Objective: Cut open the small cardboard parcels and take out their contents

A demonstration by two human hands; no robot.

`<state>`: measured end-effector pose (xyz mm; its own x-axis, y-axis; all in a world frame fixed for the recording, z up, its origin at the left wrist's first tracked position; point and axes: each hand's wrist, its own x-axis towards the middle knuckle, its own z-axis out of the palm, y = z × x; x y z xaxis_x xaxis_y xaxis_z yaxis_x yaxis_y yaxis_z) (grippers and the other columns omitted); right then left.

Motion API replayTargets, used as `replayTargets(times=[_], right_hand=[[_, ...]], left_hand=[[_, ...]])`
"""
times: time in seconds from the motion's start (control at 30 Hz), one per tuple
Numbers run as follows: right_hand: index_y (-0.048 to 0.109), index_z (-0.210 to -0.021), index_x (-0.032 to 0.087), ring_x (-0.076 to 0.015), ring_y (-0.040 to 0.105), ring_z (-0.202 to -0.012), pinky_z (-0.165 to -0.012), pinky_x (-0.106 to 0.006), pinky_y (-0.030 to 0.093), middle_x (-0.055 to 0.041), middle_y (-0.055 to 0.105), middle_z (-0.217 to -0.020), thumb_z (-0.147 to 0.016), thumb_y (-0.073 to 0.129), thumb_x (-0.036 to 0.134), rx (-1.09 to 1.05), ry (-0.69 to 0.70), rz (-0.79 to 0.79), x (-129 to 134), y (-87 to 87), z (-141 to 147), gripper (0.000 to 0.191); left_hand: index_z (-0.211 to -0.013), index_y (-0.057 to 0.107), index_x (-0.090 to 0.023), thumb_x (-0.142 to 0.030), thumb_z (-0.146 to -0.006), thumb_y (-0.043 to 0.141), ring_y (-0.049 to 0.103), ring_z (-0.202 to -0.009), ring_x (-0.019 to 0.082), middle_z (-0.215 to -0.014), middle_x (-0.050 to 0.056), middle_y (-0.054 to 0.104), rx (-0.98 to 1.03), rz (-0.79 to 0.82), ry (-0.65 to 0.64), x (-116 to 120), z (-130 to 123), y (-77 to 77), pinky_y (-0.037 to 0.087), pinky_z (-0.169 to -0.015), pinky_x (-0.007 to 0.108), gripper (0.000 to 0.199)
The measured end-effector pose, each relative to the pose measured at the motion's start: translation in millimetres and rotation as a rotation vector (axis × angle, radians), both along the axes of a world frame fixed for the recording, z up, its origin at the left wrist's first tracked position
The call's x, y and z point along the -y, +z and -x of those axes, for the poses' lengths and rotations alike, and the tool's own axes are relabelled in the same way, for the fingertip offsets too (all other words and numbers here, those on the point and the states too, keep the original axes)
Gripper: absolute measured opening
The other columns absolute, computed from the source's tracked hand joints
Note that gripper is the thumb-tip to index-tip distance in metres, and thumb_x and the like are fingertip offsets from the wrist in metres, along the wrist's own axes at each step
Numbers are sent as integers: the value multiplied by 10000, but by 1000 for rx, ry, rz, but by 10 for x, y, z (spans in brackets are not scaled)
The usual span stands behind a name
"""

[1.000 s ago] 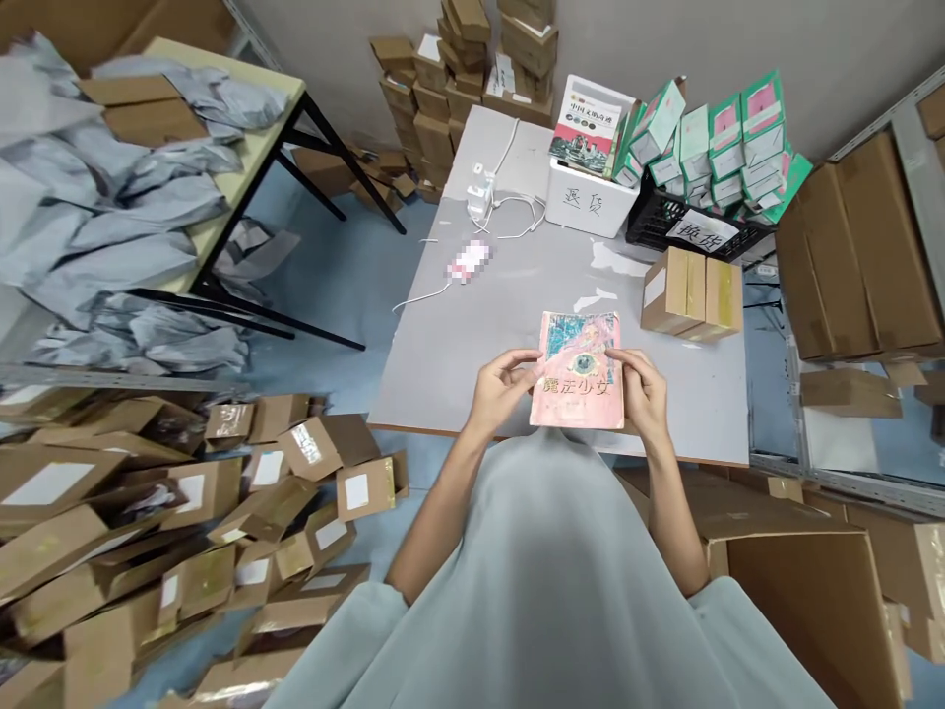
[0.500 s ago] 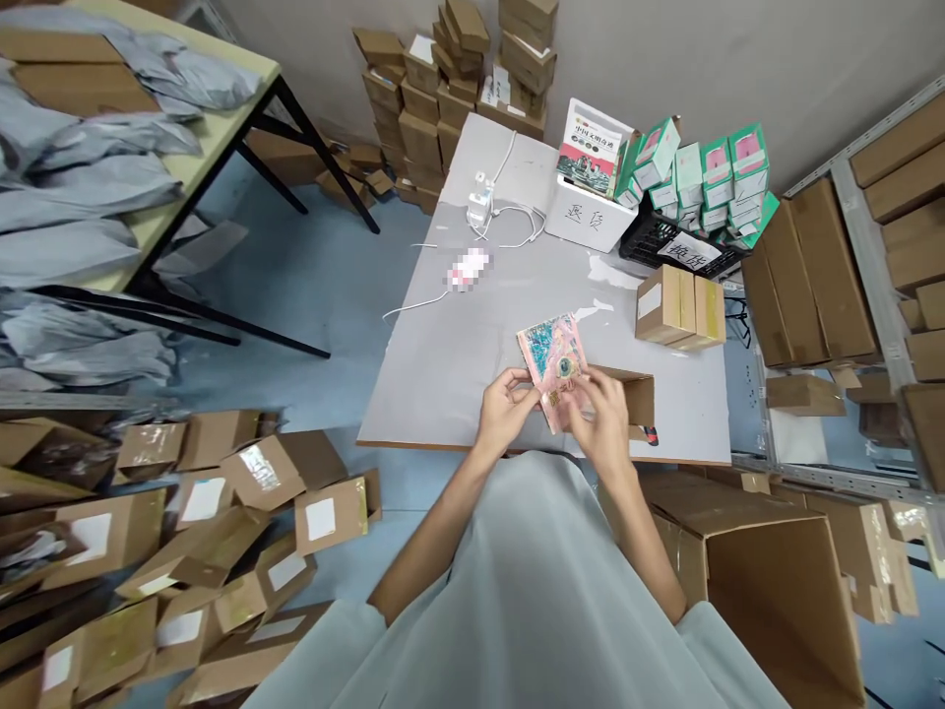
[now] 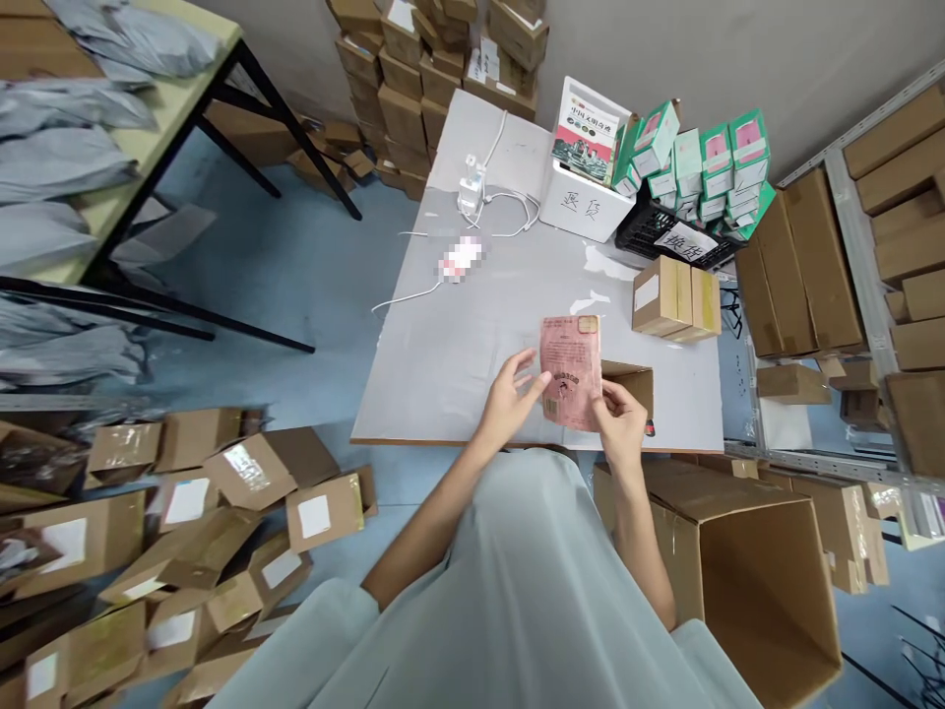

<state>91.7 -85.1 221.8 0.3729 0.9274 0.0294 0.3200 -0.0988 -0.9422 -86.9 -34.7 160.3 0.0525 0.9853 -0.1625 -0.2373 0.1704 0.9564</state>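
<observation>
My right hand [image 3: 621, 421] pinches the lower right edge of a flat pink printed packet [image 3: 570, 369] and holds it upright above the front of the table. A printed side with small text and a barcode faces me. At the packet's left edge is my left hand [image 3: 512, 396], fingers spread, the thumb tip at or just touching the packet. Behind the right hand stands an open cardboard box [image 3: 636, 389], partly hidden. A small red and black object [image 3: 650, 428] lies beside that box.
Farther back on the grey table [image 3: 428, 364] are a white bin [image 3: 583, 210] with a book, a black crate [image 3: 642, 234] of green boxes, and taped cartons [image 3: 675, 295]. A large open carton [image 3: 768, 581] stands at my right; many boxes [image 3: 251, 468] cover the floor at left.
The packet has been turned over, from its colourful side to its text side. My left hand has loosened from it and opened, while my right hand has shifted to its lower right edge.
</observation>
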Motion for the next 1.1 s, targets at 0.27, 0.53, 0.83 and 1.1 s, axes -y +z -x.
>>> replayTargets(times=[0.27,0.53,0.83,1.1], right_hand=[[887,-1047,222,-286,824,-1033,-946,-420,677,-85,894,-1077,-828,880,476,-247,28,38,-154,-36,2,335],[858,-1215,211,-327,773,-1274,-1137,-520,624,-152,835,-1353,-921,820,523,-39,36,-60,-306,-78,120,430],[787,-1424,223,-329,777,-1337,-1103,-470,687,-137,786,-1488,-918,873,573,-247,219,-30,-270,14,658,621],[792,-1263,196,-324,837,-1219,-1108,-507,688,-153,853,-1300,-888,845,472,-204,150,102,-363,-601,618,468]], left_hand=[[-1035,867,-194,-721,-746,979,783,-1042,263,-1122,96,859,240,142,-95,-89,286,111,618,-992,384,611],[-915,867,-186,-667,-819,950,702,-864,198,-912,48,783,67,-34,107,-93,412,294,591,-816,314,497],[-1259,866,-236,-331,-1005,775,793,-1120,238,-1200,89,803,-356,-364,87,97,171,413,666,-1019,359,286],[-1424,771,-156,-319,-932,739,812,-1265,317,-1438,164,793,-118,-97,-212,109,232,-171,659,-1165,503,519]])
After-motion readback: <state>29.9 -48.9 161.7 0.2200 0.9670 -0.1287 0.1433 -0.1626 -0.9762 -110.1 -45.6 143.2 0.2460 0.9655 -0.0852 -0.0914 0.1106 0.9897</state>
